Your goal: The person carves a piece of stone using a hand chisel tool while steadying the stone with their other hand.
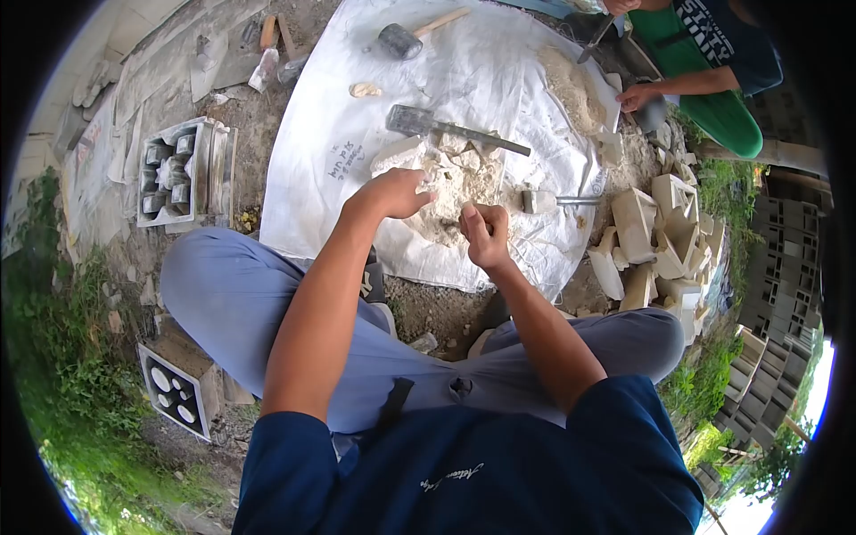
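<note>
My left hand (399,193) reaches over a heap of pale crumbled chunks (459,174), its fingers partly apart with nothing visible in them. Close by on the right, my right hand (486,235) is closed with the thumb against the fingers. What it pinches, if anything, is too small to make out. A larger pale block (399,155) sits just beyond my left hand. Behind the heap lies a dark hammer head (409,119), with a long flat dark bar (486,139) beside it. A hammer with a metal shaft (539,201) rests right of my right hand.
Under the rubble is a white woven sheet (308,116), with a black mallet (400,41) at its far side. Pale hollow blocks (635,223) are piled at right. A metal mould (169,174) stands at left. Another person's hand (637,96) is at upper right.
</note>
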`<state>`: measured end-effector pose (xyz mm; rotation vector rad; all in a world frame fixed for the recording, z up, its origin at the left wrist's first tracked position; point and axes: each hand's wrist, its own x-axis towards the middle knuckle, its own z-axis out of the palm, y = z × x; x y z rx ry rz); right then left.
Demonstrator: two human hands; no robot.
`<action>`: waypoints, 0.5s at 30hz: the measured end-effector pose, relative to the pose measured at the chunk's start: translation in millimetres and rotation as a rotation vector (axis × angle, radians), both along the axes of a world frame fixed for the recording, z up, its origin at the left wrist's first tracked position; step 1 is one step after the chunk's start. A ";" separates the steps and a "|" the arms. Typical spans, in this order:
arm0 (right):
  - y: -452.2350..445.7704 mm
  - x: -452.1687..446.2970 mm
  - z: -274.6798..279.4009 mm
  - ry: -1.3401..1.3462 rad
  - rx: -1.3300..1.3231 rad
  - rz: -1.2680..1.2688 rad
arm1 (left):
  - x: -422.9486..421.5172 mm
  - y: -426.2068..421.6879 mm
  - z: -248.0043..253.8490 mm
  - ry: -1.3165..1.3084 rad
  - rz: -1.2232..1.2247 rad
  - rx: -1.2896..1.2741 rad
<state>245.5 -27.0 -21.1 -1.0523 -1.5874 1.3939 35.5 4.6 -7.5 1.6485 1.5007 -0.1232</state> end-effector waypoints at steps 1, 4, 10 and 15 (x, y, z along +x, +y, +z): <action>4.3 1.3 -2.5 0.002 0.005 -0.006 | 1.0 2.6 1.1 0.014 -0.005 -0.009; 9.2 0.0 23.4 0.237 -0.147 -0.138 | 0.2 3.6 4.7 0.022 -0.028 -0.009; 0.3 1.4 2.0 0.184 -0.140 -0.097 | 0.0 1.9 1.8 0.017 -0.018 -0.008; 7.3 -2.5 25.7 0.205 -0.209 -0.143 | -0.6 0.3 -6.1 -0.007 -0.020 0.039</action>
